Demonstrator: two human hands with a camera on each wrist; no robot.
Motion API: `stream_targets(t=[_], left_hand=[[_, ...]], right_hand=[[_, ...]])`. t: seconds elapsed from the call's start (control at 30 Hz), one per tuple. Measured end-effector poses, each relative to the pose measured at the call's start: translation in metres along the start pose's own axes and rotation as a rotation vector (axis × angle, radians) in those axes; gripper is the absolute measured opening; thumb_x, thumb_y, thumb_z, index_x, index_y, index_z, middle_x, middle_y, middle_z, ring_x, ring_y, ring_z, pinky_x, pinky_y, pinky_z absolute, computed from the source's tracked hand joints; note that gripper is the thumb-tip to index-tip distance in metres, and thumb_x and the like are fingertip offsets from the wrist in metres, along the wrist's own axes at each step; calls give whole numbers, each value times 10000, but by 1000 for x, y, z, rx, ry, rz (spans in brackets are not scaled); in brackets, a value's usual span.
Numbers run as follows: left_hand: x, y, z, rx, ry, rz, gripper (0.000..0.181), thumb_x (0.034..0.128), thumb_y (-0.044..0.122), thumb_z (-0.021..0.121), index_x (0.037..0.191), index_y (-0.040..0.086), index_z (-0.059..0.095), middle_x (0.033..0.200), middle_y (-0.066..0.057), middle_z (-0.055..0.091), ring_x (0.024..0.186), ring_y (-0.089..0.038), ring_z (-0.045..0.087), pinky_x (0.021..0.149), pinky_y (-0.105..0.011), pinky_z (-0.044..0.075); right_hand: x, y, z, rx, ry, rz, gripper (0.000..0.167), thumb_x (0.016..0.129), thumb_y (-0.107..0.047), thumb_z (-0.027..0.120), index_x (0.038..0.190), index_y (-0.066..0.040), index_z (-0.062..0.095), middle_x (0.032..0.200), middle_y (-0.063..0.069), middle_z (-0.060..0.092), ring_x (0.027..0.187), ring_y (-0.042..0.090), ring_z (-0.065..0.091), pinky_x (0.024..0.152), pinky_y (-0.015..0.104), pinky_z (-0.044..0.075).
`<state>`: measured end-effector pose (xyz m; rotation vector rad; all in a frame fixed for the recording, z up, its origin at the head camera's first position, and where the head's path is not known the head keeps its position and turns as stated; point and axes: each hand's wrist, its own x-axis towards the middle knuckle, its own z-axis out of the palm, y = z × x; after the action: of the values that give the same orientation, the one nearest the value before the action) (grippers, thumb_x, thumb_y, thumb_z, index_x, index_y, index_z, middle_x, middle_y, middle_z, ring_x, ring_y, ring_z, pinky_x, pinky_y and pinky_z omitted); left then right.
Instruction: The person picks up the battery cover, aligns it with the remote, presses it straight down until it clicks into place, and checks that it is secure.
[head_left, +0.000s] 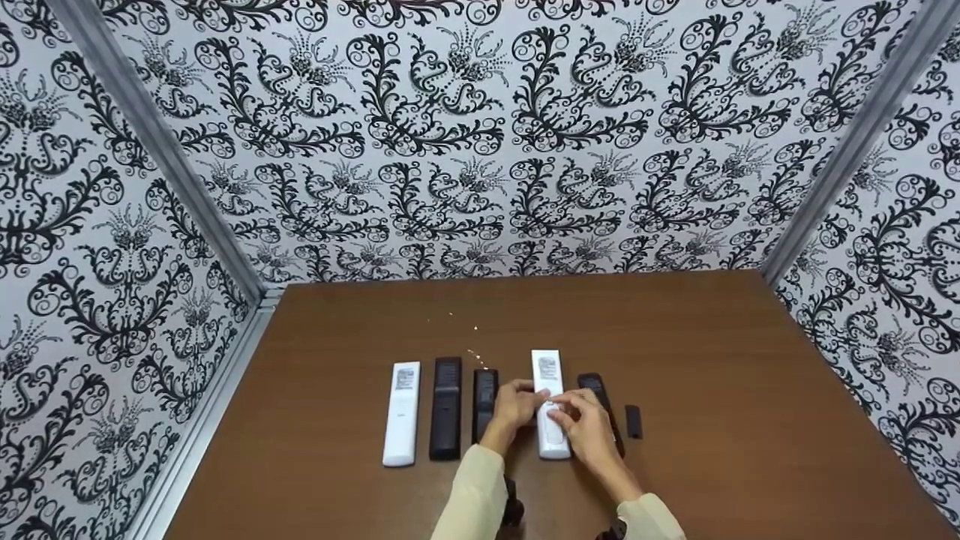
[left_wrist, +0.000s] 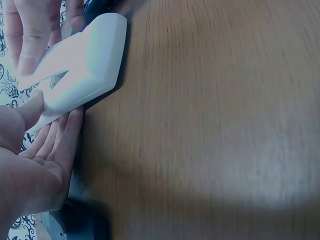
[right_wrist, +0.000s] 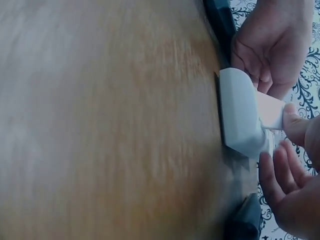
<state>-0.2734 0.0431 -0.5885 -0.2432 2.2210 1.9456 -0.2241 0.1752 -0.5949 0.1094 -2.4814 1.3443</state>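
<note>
A white remote control (head_left: 547, 366) lies face down on the table, label at its far end. My left hand (head_left: 513, 411) holds its left side, thumb near the edge of the battery compartment. With thumb and fingers my right hand (head_left: 590, 429) pinches the white battery cover (right_wrist: 271, 110), which stands tilted up from the remote's back. A narrow gap shows under the cover in the left wrist view, beside the remote's white body (left_wrist: 102, 60). Most of the compartment's inside is hidden.
Left of my hands lie another white remote (head_left: 401, 414), a large black remote (head_left: 445, 412) and a smaller black one (head_left: 485, 390). On the right, a black remote (head_left: 592, 382) is partly behind my right hand, with a small black cover (head_left: 634, 421) beside it. Patterned walls surround the brown table (head_left: 337, 322).
</note>
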Motion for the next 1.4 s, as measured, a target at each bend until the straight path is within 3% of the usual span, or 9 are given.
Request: stream_targets(t=[0.2,0.37,0.47,0.7,1.1,1.2,1.4], left_hand=[[-1,0,-2,-24,-29,-8,308,888,90,732,1147,-54,647,958,-172,749,787,-155,689,677,-340,605],[-1,0,-2,-18,-39,16,305,902,76,718,1156,-70,631,964,-187,746,783,-149,687,688,-331,601],[-2,-1,-1,-15,-35,22,303,906,67,713,1156,-80,627,982,-198,745,799,-155,693,696,-332,602],[-4,-1,-2,-11,-41,23,320,913,82,711,1173,-81,623,975,-202,738,806,-163,691,709,-329,598],[-6,-4,-3,20,-3,54,326,894,82,732,1150,-94,636,958,-210,742,834,-196,708,725,-326,592],[-8,-1,1,87,34,91,302,873,92,757,1100,-87,669,907,-190,756,790,-178,710,679,-288,577],[-7,10,5,406,122,212,192,836,169,812,918,-2,782,785,-102,762,661,-107,644,593,-240,527]], right_hand=[[-3,3,4,2,5,16,200,845,-95,771,1032,-26,745,1120,154,625,975,285,638,782,257,561],[-3,4,6,113,-35,117,464,880,-74,744,1282,93,582,1248,284,603,1103,411,651,883,372,581],[-2,5,6,166,-58,173,560,899,-63,727,1359,144,485,1296,347,584,1184,455,617,944,418,558],[-4,6,5,187,-65,250,510,904,-89,730,1335,115,547,1289,343,594,1164,443,636,911,394,574],[-5,3,9,124,-74,229,456,919,-35,696,1323,124,555,1248,337,592,1142,457,640,915,437,573],[-5,3,8,107,-83,204,438,938,-18,661,1327,140,537,1249,348,580,1133,468,638,922,454,567],[-4,1,11,92,-51,186,409,952,33,602,1328,166,509,1215,340,560,1112,477,634,922,479,558]])
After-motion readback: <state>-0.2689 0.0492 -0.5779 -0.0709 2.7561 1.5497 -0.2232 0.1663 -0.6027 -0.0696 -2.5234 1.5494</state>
